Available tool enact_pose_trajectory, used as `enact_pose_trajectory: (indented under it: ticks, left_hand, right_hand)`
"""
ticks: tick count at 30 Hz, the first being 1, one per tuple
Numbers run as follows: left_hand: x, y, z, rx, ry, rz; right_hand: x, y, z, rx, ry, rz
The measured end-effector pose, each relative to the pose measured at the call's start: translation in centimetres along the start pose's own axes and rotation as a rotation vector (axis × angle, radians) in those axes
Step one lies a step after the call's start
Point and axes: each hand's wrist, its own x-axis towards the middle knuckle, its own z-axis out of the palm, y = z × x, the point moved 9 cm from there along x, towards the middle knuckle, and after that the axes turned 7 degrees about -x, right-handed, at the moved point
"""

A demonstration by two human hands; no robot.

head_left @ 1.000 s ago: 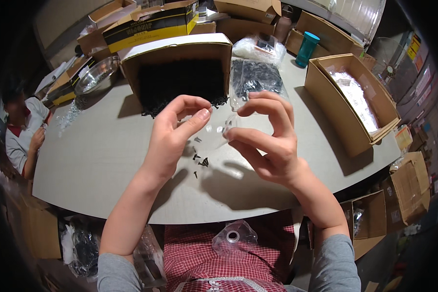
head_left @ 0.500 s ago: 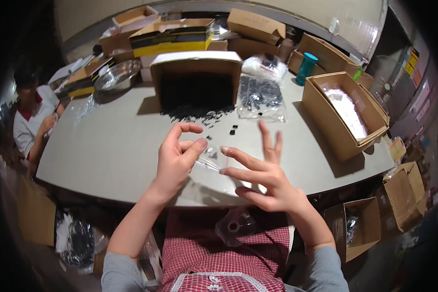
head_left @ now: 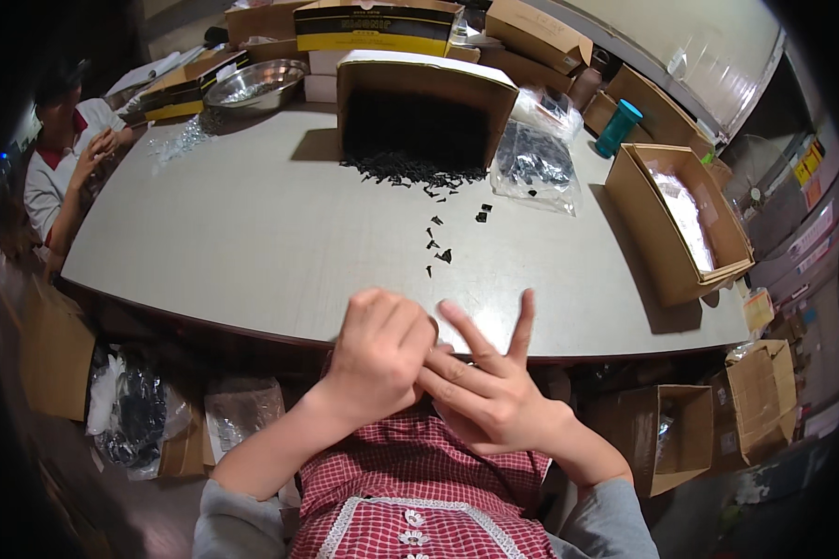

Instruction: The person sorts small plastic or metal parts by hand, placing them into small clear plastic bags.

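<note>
My left hand [head_left: 379, 349] is closed above the near table edge, its knuckles up and its fingertips hidden. A clear plastic bag was between my hands a moment earlier; the closed fingers now cover whatever is in them. My right hand [head_left: 494, 387] has its fingers spread, two of them raised. Its other visible fingertips meet the side of my left hand, and the thumb is hidden. Beyond my hands, several small black screw-like pieces [head_left: 433, 244] lie loose on the table [head_left: 252, 233]. They trail from a heap of black pieces [head_left: 401, 170] at a tipped carton's mouth.
The carton [head_left: 429, 70] stands on its side. To its right are a clear bag of dark parts [head_left: 534, 168], a teal bottle [head_left: 619, 129] and an open cardboard box [head_left: 657, 224]. A metal bowl [head_left: 256, 86] sits far left, where another person [head_left: 65, 177] is seated.
Both hands have moved down and nearer my body. The left has closed into a fist shape, and the clear bag has gone out of sight. The view has shifted, showing more loose black pieces.
</note>
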Motion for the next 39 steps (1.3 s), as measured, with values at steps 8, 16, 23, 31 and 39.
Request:
enact_pose_trajectory:
  ticks: [8, 16, 23, 31, 39]
  left_hand:
    - [-2.0, 1.1, 0.3, 0.052, 0.006, 0.096]
    - [-6.2, -0.6, -1.8, -0.046, -0.068, -0.374]
    - [-15.6, 0.1, 10.1, -0.361, -0.362, -0.590]
    - [-15.6, -0.4, 17.1, -0.587, -0.378, -0.682]
    - [-17.6, -0.1, 24.0, -0.738, -0.408, -0.888]
  right_hand:
    - [1.5, -0.2, 1.5, 0.311, -0.178, -0.035]
    - [6.7, 13.5, 4.2, 0.689, 0.057, 0.464]
    - [12.3, 22.7, 12.6, 0.166, -0.124, 0.517]
    - [8.0, 16.4, 9.7, 0.145, -0.117, 0.309]
    - [2.1, 10.6, 5.9, -0.044, -0.263, 0.224]
